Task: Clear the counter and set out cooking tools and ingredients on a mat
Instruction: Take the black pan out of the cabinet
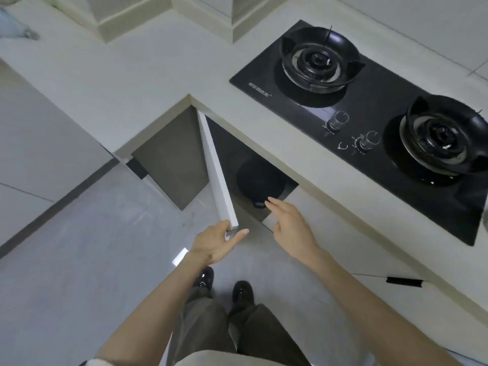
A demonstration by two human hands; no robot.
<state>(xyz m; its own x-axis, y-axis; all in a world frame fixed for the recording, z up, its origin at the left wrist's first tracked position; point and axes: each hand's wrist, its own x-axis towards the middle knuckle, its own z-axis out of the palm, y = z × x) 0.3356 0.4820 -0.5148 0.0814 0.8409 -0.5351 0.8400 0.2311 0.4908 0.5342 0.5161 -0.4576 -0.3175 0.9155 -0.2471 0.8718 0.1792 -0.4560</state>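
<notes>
A white cabinet door (216,167) under the counter stands swung open. My left hand (215,243) grips its lower outer corner. Inside the dark cabinet sits a round black pot-like object (260,180) with a handle facing out. My right hand (289,220) hovers at the cabinet opening, fingers extended toward that object, holding nothing. The pale counter (163,72) runs above the cabinet in an L shape.
A black two-burner gas hob (369,107) is set into the counter to the right. A drawer front with a black handle (405,281) lies right of the cabinet. My feet (224,286) stand on the grey tiled floor in front of the cabinet.
</notes>
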